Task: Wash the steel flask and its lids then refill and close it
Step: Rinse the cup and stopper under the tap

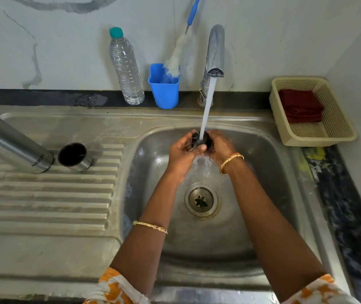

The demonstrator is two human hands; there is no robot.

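Note:
Over the steel sink basin [262, 194], my left hand [180, 155] and my right hand [220, 148] both grip a small black inner lid [206, 139] under the running stream from the tap [214, 51]. Water splashes down between my palms toward the drain [201, 199]. The steel flask [11, 141] stands on the ribbed drainboard [43, 194] at the left, its top out of frame. Beside it sits the steel outer cap [74, 156], open side up with a black inside.
A clear plastic water bottle [126, 69] with a teal cap stands at the back wall. Next to it, a blue cup [164, 91] holds a bottle brush [175, 60]. A beige basket [328, 128] with a red cloth [300, 106] sits right of the sink.

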